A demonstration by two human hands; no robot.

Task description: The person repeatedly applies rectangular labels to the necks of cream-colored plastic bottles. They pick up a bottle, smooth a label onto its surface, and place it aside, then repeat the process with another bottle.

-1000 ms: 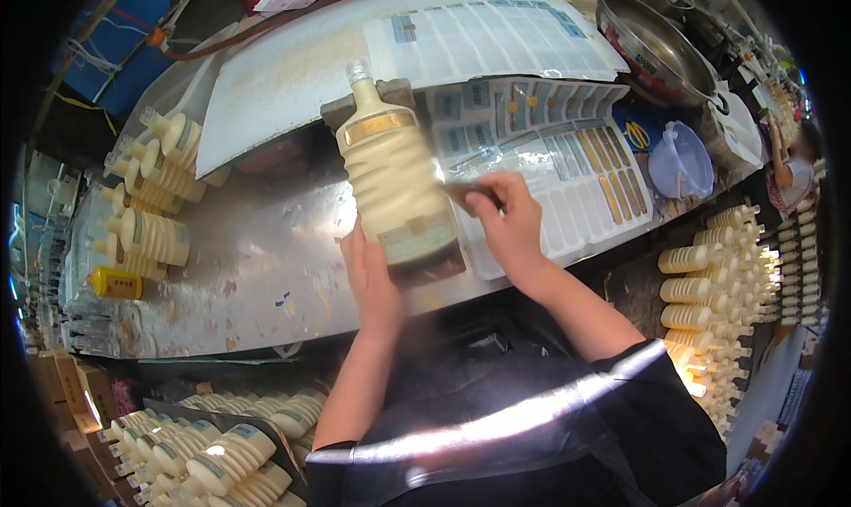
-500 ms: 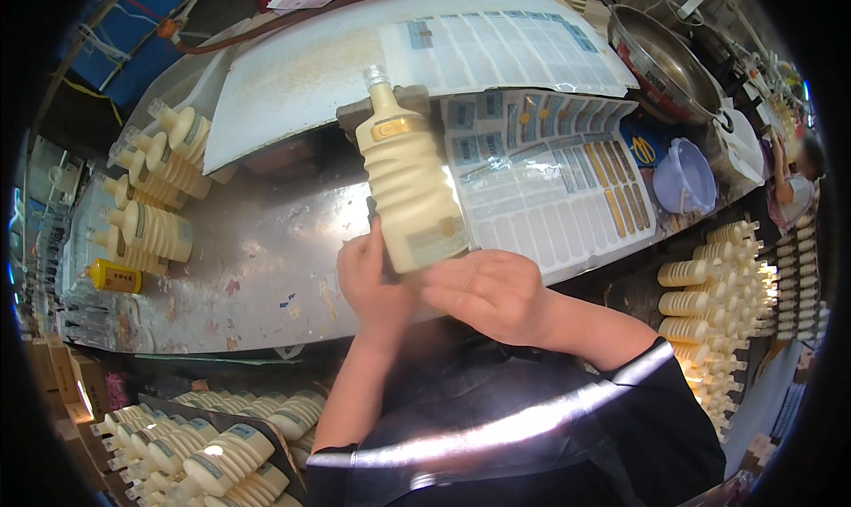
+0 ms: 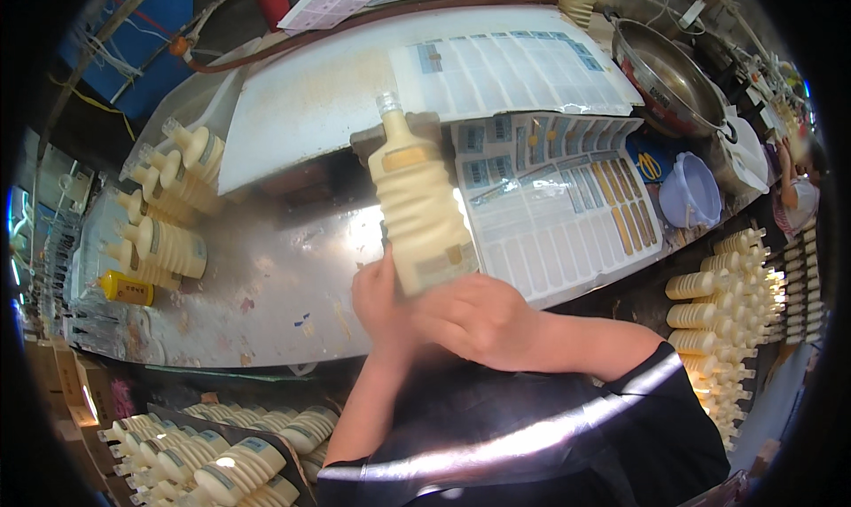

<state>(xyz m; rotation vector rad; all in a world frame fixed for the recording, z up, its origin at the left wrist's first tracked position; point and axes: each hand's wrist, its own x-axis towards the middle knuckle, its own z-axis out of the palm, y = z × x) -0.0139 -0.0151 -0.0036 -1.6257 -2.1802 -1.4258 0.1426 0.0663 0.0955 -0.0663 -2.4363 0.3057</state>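
Observation:
A cream ribbed bottle (image 3: 421, 210) with a clear neck lies tilted in front of me, its neck pointing away. It bears a gold label (image 3: 404, 159) near the shoulder and a greyish label with a gold patch (image 3: 452, 257) near the base. A dark block (image 3: 365, 142) is behind the bottle's shoulder. My left hand (image 3: 381, 303) is closed on the left side of the base, its index finger along the bottle. My right hand (image 3: 483, 319) presses at the base with curled, slightly blurred fingers; whether it pinches anything is hidden.
Sheets of blue and gold labels (image 3: 532, 232) lie right of the bottle on the metal table (image 3: 266, 285). More cream bottles (image 3: 177, 245) and a yellow container (image 3: 126, 288) stand left. A lilac bucket (image 3: 689, 192) and large pan (image 3: 669, 73) are right. Bottles fill racks (image 3: 239, 467) below.
The whole view has shifted, so the table and bottle appear lower and a little to the right. My right hand's fingers have curled more at the bottle's base. My left hand keeps its hold.

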